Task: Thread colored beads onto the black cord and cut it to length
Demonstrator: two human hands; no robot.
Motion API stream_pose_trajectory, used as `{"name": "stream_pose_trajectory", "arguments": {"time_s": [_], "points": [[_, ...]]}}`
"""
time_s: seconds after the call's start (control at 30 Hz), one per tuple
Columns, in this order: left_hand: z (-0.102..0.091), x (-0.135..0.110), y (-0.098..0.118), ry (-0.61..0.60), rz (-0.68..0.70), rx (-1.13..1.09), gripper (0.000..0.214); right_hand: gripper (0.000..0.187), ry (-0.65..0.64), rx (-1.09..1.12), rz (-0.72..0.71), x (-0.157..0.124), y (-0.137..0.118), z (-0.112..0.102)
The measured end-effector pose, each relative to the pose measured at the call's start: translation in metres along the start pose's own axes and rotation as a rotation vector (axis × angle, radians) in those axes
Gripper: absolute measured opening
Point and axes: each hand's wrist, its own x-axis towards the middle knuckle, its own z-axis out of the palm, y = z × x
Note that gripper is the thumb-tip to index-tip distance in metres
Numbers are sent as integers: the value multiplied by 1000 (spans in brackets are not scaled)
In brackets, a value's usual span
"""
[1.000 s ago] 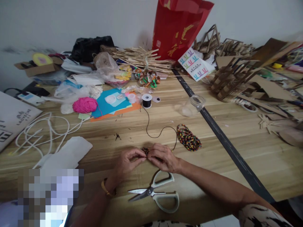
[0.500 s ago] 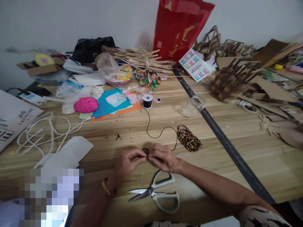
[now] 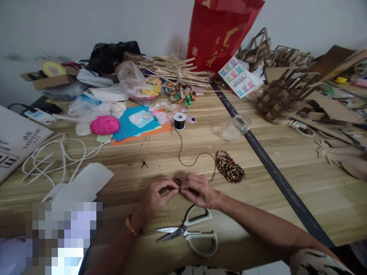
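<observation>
My left hand (image 3: 159, 193) and my right hand (image 3: 199, 190) meet low over the wooden table, thumbs and fingertips pinched together. Between them shows a small part of a dark beaded strand (image 3: 177, 181); the fingers hide the rest. A black cord (image 3: 187, 165) runs from a spool (image 3: 179, 121) toward my right hand, its end hidden there. To the right of that hand lies a coiled pile of multicoloured beads (image 3: 230, 167). Scissors (image 3: 183, 230) with pale handles rest, blades parted, just below my hands.
A clear plastic jar (image 3: 236, 127) lies on its side beyond the beads. Pink yarn (image 3: 104, 125), a white cable (image 3: 63, 160) and white paper (image 3: 83, 183) are at the left. A red bag (image 3: 220, 36) stands at the back, small woven baskets (image 3: 276, 97) at the right.
The view has shifted very slightly. Both hands keep their pinch at the same spot, with hardly any visible movement.
</observation>
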Motion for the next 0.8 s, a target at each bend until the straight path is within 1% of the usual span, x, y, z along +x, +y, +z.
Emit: {"name": "stream_pose_trajectory", "arguments": {"time_s": [0.2,0.5,0.8], "points": [[1,-1,-1,5,-35,28,7,4,5,7,20,-2,2,2],[2,-2,-4,31,-65,29,6,6,4,8,28,0,1,0],[2,-2,-3,29,-38,26,7,7,3,13,31,-1,1,-1]]}}
